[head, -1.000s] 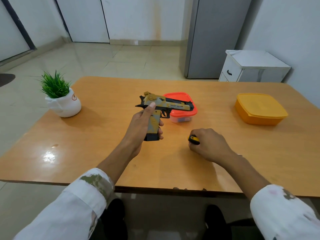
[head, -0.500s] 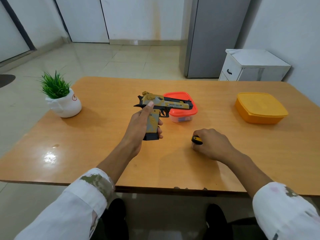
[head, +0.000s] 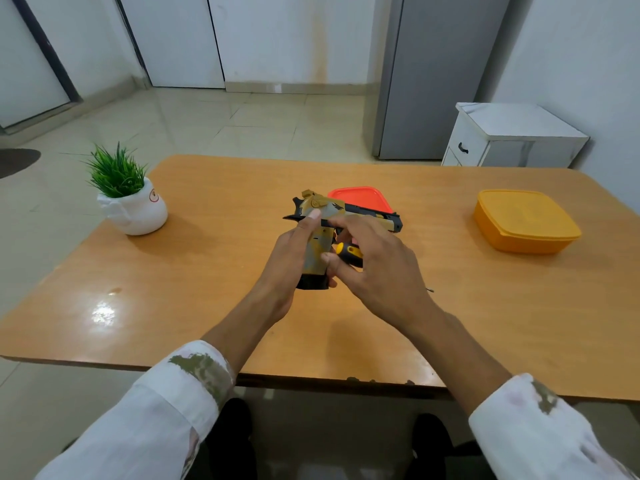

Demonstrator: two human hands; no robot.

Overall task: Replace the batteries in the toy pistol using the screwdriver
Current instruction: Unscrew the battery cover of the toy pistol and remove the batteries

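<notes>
Tan toy pistol (head: 325, 212) in left hand (head: 286, 269), screwdriver (head: 349, 253) in right hand (head: 382, 273)

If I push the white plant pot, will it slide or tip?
The white plant pot looks squat and rounded, so it probably slides rather than tips. The glossy table likely helps that. It seems ceramic, so it may chip if dropped.

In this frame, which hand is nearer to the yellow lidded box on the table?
Right. The right hand, holding the screwdriver, is left of the yellow box, with bare table between. The left hand, holding the toy pistol, is even farther left.
</notes>
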